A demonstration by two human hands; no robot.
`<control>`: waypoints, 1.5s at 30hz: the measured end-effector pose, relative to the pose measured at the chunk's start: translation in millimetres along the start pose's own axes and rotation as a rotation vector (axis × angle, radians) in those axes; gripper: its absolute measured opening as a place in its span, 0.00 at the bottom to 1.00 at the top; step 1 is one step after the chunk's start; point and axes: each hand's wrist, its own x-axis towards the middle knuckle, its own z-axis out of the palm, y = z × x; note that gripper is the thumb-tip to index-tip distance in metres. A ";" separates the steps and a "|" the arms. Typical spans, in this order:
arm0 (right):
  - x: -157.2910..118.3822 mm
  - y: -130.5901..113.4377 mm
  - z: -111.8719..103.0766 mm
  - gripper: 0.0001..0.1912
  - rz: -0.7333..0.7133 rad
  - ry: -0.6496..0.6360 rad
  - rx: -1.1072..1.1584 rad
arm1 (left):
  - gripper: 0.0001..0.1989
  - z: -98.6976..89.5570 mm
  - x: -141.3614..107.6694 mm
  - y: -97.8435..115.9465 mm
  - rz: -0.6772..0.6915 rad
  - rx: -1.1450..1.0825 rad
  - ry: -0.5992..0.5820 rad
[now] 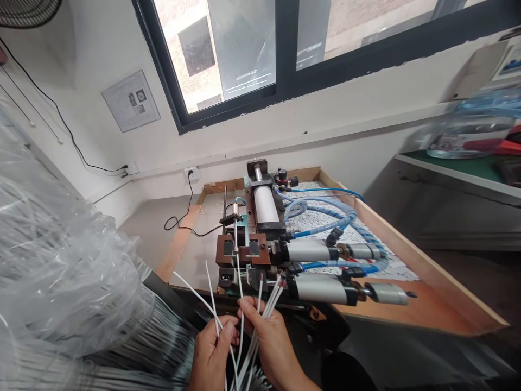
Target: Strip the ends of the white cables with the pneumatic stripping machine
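Note:
My left hand (215, 347) is closed on a couple of white cables (190, 286), whose free ends fan out to the upper left. Beside it, my right hand (266, 336) pinches one white cable (239, 279) between thumb and fingers. That cable runs up to the brown jaw blocks (243, 250) of a pneumatic machine; whether its tip is between them I cannot tell. A bundle of white cables (272, 304) with dark reddish tips also sits in my right hand, pointing up toward the machine. The cables' lower parts run down out of view.
Silver air cylinders (321, 288) and blue hoses (325, 214) extend to the right inside a wooden-edged tray (411, 233). Plastic-wrapped bundles of grey cables (134, 331) crowd the left. A black cord (191, 231) lies behind. A green-topped shelf (459, 165) with a large bottle stands right.

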 end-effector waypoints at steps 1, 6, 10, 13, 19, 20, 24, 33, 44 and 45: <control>0.7 -0.4 0.1 0.14 -0.002 0.011 -0.008 | 0.18 -0.2 0.1 -0.4 -0.003 0.003 0.002; 4.0 -2.8 1.5 0.15 -0.017 0.010 -0.030 | 0.18 -2.0 0.6 -5.1 0.024 0.078 0.006; 4.3 -5.3 3.8 0.15 0.033 -0.044 -0.009 | 0.20 -3.6 0.4 -5.6 0.071 0.193 -0.048; 1.3 -6.6 6.1 0.17 0.101 -0.218 -0.033 | 0.21 -4.0 -0.1 -5.4 0.094 0.291 -0.112; -4.5 -5.2 7.0 0.18 0.121 -0.402 -0.202 | 0.21 -3.4 0.1 -13.1 0.159 0.370 -0.261; -5.1 -5.1 6.4 0.18 0.098 -0.369 -0.239 | 0.21 -3.2 0.2 -14.7 0.180 0.367 -0.282; -7.4 -6.5 4.2 0.18 0.017 -0.245 -0.294 | 0.21 -2.0 -0.6 -16.0 0.219 0.328 -0.296; -5.3 -0.9 -2.8 0.18 -0.107 -0.028 -0.157 | 0.20 -2.2 -3.7 -12.3 0.083 0.022 -0.018; 4.1 -2.0 2.9 0.16 -0.012 -0.011 -0.039 | 0.17 -4.4 -5.3 -14.4 0.211 0.198 0.005; 4.7 -1.9 3.3 0.16 -0.009 -0.014 -0.037 | 0.17 -5.8 -5.2 -15.5 0.254 0.238 -0.005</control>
